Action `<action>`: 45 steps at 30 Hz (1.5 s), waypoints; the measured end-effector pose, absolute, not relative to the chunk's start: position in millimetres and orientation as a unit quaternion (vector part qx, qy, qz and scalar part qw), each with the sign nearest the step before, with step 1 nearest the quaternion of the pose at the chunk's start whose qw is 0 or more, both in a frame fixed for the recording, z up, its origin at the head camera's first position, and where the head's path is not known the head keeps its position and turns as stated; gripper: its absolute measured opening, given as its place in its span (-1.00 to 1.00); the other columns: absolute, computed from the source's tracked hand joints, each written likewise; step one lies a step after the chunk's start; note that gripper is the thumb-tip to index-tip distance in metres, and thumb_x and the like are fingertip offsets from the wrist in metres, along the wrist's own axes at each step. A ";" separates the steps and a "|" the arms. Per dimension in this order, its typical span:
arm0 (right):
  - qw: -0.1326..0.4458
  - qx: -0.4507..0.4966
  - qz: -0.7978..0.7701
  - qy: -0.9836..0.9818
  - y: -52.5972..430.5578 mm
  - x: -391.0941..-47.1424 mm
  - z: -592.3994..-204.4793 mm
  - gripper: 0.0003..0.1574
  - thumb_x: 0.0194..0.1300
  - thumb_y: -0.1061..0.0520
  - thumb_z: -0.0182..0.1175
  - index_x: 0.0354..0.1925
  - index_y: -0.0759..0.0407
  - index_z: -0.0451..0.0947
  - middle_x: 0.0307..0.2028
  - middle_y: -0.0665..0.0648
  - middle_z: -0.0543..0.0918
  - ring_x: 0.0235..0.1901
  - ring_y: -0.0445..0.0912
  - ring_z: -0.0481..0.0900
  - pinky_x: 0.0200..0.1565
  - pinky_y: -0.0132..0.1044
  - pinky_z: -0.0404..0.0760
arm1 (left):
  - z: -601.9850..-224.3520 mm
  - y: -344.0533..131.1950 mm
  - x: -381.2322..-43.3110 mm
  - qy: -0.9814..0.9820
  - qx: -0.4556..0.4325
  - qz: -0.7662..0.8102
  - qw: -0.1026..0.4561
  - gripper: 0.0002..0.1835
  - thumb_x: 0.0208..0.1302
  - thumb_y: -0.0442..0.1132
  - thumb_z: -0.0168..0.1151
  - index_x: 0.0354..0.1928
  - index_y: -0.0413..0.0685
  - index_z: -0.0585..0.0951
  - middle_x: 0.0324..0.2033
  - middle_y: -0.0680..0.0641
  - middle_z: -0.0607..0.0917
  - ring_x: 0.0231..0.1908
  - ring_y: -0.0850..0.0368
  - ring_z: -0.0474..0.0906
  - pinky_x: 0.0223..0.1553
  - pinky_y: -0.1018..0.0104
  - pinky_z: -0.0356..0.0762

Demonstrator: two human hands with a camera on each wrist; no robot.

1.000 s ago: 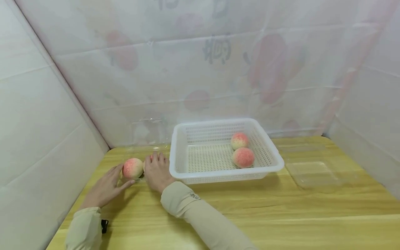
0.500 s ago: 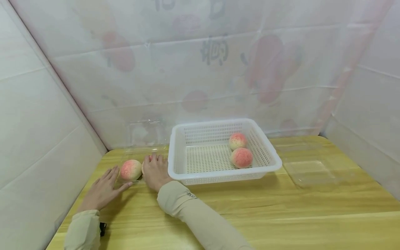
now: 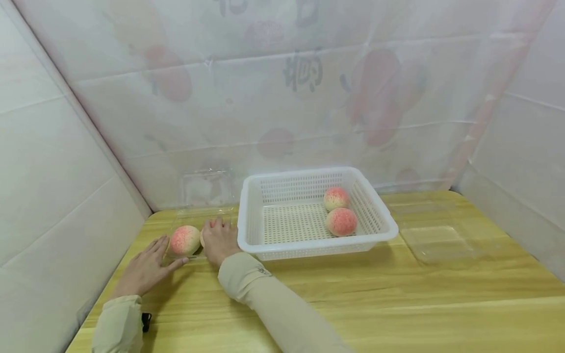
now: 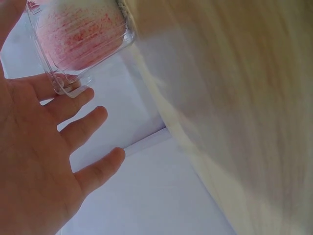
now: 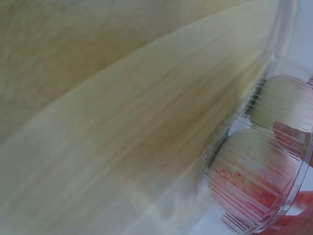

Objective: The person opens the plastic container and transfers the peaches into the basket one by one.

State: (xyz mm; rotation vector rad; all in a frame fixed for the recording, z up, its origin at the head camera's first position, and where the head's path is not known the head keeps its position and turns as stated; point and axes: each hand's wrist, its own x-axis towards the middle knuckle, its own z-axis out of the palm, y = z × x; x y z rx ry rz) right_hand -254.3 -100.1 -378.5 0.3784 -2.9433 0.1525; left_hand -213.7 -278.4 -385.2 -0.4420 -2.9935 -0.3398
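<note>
A peach [image 3: 185,240], pink and cream, sits in the left side of a clear plastic box [image 4: 110,59]. A second peach [image 5: 254,171] lies beside it in the same box, mostly hidden by my right hand in the head view. My right hand [image 3: 220,243] grips this second peach from above, with its thumb between the two peaches. My left hand [image 3: 143,267] touches the box's left corner, its fingers spread and nearly straight. The box's clear lid [image 3: 206,189] stands raised behind, against the back wall.
A white slotted basket [image 3: 318,243] stands right of the box, with two more peaches [image 3: 342,222] at its right end. Another clear plastic box [image 3: 439,240] lies open at the right of the wooden table [image 3: 397,314]. White walls enclose the back and sides.
The view shifted slightly early on. My left fingers drew slightly away from the left peach and my right forearm shifted a little left; the right hand stays on its peach.
</note>
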 end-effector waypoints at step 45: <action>0.144 0.176 0.046 -0.973 -94.6 -248.6 -359.0 -0.44 0.09 0.03 0.27 0.03 0.10 0.32 -0.12 0.21 0.40 -0.17 0.06 0.46 -0.51 -0.34 0.58 | -384.0 -274.5 -211.9 -0.983 -0.136 -0.113 0.043 -0.06 0.25 0.28 -0.10 0.28 -0.50 0.09 0.24 -0.46 0.14 0.14 -0.44 0.17 -0.03 -0.36 0.23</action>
